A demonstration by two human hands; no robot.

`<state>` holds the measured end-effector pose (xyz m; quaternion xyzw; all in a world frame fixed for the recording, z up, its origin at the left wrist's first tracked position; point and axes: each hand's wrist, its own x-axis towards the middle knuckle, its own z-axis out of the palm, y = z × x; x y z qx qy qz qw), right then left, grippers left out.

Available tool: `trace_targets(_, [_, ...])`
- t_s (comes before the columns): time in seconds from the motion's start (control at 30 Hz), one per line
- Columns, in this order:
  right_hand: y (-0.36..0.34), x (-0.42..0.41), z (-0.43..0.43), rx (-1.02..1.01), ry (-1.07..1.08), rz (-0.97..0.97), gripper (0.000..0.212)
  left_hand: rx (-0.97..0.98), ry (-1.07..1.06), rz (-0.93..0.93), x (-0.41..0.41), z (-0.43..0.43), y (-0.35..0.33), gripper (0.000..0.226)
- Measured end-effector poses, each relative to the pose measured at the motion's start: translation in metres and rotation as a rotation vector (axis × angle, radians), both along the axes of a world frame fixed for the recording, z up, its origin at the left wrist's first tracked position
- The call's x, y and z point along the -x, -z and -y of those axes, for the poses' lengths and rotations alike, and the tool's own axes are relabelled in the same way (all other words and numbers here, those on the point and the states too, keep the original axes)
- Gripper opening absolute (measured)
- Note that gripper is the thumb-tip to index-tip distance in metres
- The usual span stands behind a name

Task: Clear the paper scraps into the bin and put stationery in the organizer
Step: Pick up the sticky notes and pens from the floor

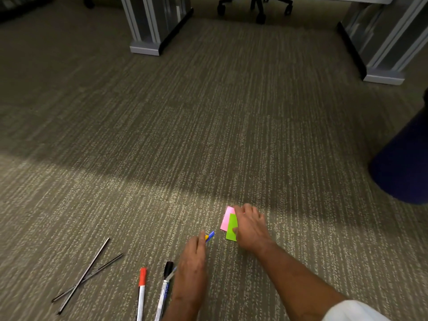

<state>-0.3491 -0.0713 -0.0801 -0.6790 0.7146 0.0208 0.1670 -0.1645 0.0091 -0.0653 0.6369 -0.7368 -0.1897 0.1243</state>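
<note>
On the carpet, a green paper scrap [231, 228] lies over a pink paper scrap [226, 220]. My right hand [250, 225] rests on both, fingers spread over their right edges. My left hand [192, 267] lies just left of them, its fingers closed around a blue and yellow pen [209, 236] whose tip sticks out past the fingertips. A red-capped marker [141, 290] and a black-capped marker [164, 286] lie side by side next to my left wrist. Two thin dark rods [86, 272] lie crossed at the lower left.
A dark blue round bin [403, 163] stands at the right edge. Grey desk legs [148, 26] [382, 42] rise at the back, with an office chair base [257, 8] between them. Striped carpet [185, 123] covers the floor.
</note>
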Motion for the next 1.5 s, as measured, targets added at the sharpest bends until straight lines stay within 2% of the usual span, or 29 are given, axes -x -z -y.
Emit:
trace_targets(0.23, [-0.007,0.004,0.013,-0.147,0.088,0.023,0.072,0.082,0.052,0.019,-0.002,0.012,-0.014,0.077])
trace_targets(0.57, [-0.020,0.003,-0.002,-0.183,0.214,0.051,0.077,0.065,0.032,-0.003,0.000,0.007,-0.014,0.070])
trace_targets(0.77, [-0.017,-0.005,-0.030,-0.046,0.352,0.209,0.053,0.130,-0.001,0.060,0.010,0.008,-0.023,0.065])
trace_targets(0.83, [-0.019,-0.003,-0.040,-0.023,0.389,0.250,0.047,0.126,-0.012,0.065,0.013,0.004,-0.022,0.070])
trace_targets(0.9, [-0.022,0.001,-0.047,-0.012,0.410,0.325,0.044,0.102,-0.022,0.038,0.016,-0.001,-0.019,0.076])
trace_targets(1.0, [-0.032,0.002,-0.059,0.060,0.500,0.513,0.041,0.084,-0.046,-0.050,0.021,-0.007,-0.023,0.070])
trace_targets(1.07, [-0.049,-0.002,-0.070,0.123,0.566,0.622,0.027,0.118,-0.001,-0.097,0.022,-0.012,-0.036,0.063])
trace_targets(1.13, [-0.073,-0.011,-0.083,0.148,0.625,0.746,0.011,0.162,0.038,-0.159,0.022,-0.018,-0.062,0.056])
trace_targets(1.23, [-0.132,-0.026,-0.102,0.181,0.780,0.982,0.007,0.241,0.077,-0.240,0.024,-0.027,-0.123,0.038])
trace_targets(1.33, [-0.211,-0.038,-0.110,0.266,0.878,1.174,0.009,0.204,0.021,-0.411,0.028,-0.034,-0.198,0.036])
trace_targets(1.4, [-0.275,-0.042,-0.114,0.337,0.909,1.237,0.011,0.132,-0.076,-0.559,0.029,-0.036,-0.257,0.035])
trace_targets(1.5, [-0.370,-0.043,-0.125,0.445,0.908,1.189,0.027,0.086,-0.102,-0.691,0.030,-0.039,-0.355,0.035])
